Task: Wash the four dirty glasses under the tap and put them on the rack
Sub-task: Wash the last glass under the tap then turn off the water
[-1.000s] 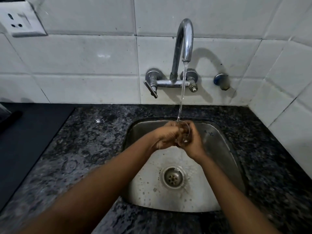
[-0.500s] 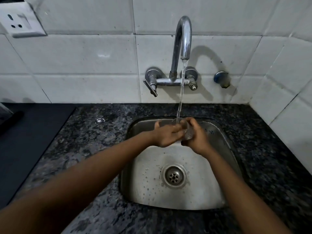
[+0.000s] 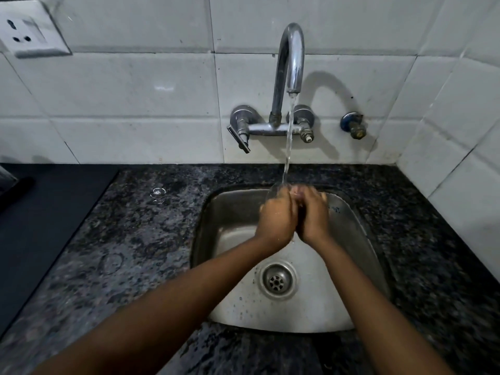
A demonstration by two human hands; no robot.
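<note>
I have both hands, left (image 3: 278, 220) and right (image 3: 313, 217), wrapped round a glass (image 3: 276, 189) under the tap (image 3: 290, 58) stream, at the sink's (image 3: 349, 217) back edge. Rinsing is underway; no rack or other glasses show, so progress is unclear.

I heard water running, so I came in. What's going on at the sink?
A person is rinsing a clear glass under the running tap. Both hands are wrapped round it over the steel sink: the left hand and the right hand sit close together, so most of the glass is hidden. Water falls onto it. No rack is in view.
</note>
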